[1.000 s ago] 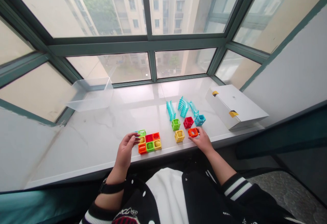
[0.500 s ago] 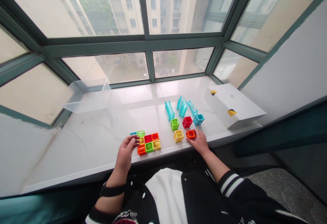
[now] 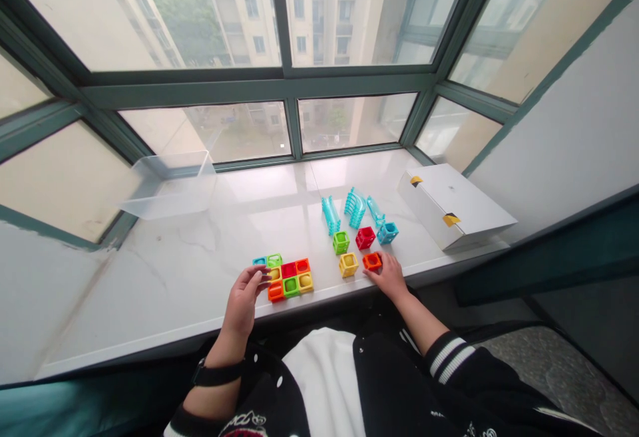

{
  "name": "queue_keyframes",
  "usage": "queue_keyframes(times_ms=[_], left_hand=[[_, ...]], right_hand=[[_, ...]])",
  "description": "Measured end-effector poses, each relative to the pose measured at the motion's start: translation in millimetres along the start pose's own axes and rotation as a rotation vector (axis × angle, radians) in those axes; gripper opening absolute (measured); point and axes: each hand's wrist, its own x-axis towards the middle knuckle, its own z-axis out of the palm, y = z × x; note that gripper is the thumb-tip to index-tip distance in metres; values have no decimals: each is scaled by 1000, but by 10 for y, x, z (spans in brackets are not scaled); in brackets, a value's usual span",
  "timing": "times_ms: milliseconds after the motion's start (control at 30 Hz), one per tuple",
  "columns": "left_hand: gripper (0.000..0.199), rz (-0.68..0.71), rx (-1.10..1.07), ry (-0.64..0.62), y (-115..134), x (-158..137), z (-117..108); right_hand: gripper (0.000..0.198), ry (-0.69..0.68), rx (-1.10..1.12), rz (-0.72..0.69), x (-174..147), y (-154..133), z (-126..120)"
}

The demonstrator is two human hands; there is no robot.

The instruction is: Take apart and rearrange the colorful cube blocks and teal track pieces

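Gripping orange block (image 3: 372,262): right fingers (image 3: 385,265) | left fingers (image 3: 253,271) parted | closed white box (image 3: 464,197) | translucent bin (image 3: 162,205), far left

Held orange block (image 3: 370,262) part-hidden | box mark (image 3: 452,187) illegible | jacket (image 3: 399,384) cropped

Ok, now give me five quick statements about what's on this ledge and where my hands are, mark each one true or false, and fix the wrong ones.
1. The right hand has its grip on the loose orange block. True.
2. The clear bin stands to the right of the white box. False: it stands far to the left of it.
3. The left hand is beside the block cluster. True.
4. The turquoise pieces lie nearer the right hand than the loose red block. False: they lie farther away.
5. The block cluster is all one colour. False: it mixes several.
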Motion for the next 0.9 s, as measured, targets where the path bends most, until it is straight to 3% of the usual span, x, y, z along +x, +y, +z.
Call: queue_keyframes(times_ms=[233,367,500,633,767,900], left_hand=[[48,-3,2,7,11,-7,16],[47,-5,-4,10,-32,11,-32],[48,-20,-18,9,-72,21,-46],[48,-28,-19,4,-83,21,-26],[48,-27,-19,4,-90,26,-46],[47,-25,-16,16,-102,20,-92]], right_hand=[[76,13,107,-10,-68,-54,-107],[59,144,220,-55,-31,-162,-321],[39,278,214,-182,209,-370,-586],[40,200,123,-230,500,-552,-684],[51,78,-2,-157,643,-615,-573],[47,34,-60,-106,666,-618,-459]])
